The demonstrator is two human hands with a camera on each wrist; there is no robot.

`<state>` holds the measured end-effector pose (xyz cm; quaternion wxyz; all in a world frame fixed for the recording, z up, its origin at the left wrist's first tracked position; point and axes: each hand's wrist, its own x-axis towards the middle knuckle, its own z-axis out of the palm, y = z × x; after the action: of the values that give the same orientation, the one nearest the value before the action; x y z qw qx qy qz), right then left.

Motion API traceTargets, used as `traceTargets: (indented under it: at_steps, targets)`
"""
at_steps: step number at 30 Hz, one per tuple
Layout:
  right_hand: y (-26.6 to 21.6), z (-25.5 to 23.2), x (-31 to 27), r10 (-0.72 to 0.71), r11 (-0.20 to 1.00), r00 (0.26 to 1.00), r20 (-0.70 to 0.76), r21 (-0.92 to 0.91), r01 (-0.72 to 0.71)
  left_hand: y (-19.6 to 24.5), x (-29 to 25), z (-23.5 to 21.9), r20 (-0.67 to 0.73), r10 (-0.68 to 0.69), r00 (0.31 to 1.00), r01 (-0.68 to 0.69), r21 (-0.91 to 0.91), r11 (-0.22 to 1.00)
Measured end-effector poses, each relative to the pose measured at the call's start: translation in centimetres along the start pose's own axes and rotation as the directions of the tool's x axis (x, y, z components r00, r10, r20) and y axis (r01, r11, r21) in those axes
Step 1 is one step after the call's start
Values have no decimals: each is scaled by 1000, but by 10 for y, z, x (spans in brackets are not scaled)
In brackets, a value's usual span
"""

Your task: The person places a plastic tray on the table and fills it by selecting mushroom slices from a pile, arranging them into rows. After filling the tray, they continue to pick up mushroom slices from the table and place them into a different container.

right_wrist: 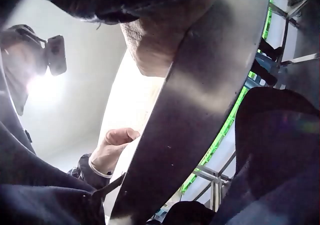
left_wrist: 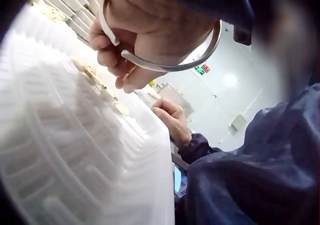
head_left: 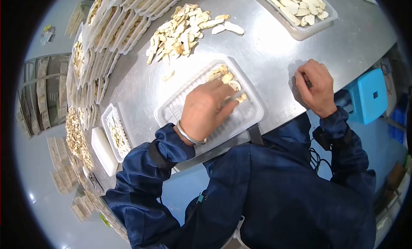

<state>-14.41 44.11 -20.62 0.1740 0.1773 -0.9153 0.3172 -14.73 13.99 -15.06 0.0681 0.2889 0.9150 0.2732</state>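
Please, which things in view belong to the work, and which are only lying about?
Likely for the work:
white tray under the left hand
pale slices inside
loose slice pile
filled tray beyond

Probably only lying about:
blue object beside the table
small dark-edged object

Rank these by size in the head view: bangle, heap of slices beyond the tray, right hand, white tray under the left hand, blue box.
Largest to smallest:
White tray
Heap of slices
Right hand and blue box: too alike to rank
Bangle
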Motion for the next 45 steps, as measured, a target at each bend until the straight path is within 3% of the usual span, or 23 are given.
traceTargets:
  at_steps: [10, 18, 21, 23, 26, 31, 34, 41, 45]
  targets:
    - [0, 0, 0, -1, 1000, 1000, -28, 12, 1, 6, 9, 3, 23, 123, 992, -126, 181, 975]
    - [2, -1, -1, -14, 1000, 1000, -28, 14, 15, 6, 13, -13, -14, 74, 997, -70, 188, 980]
    - [1, 0, -2, -6, 1000, 1000, -20, 13, 6, -2, 32, -33, -92, 66, 994, -47, 196, 980]
    - [1, 0, -1, 3, 1000, 1000, -17, 16, -2, -14, 58, -45, -183, 156, 971, -105, 263, 959]
    - [1, -1, 0, 6, 1000, 1000, -11, 20, -6, -41, 106, -41, -143, 320, 937, -271, 283, 920]
    - [-1, -4, 1, 7, 1000, 1000, -13, 22, -7, -65, 144, -17, 11, 444, 896, -405, 431, 807]
    - [1, -1, 2, -3, 1000, 1000, -28, 14, 3, -68, 145, -11, 25, 459, 888, -398, 539, 742]
    - [0, 1, 0, -3, 1000, 1000, -28, -4, 3, -76, 156, -2, 23, 490, 872, -405, 597, 692]
    - [1, 2, -1, 4, 1000, 1000, -20, -16, -4, -75, 156, -9, -22, 473, 881, -371, 590, 717]
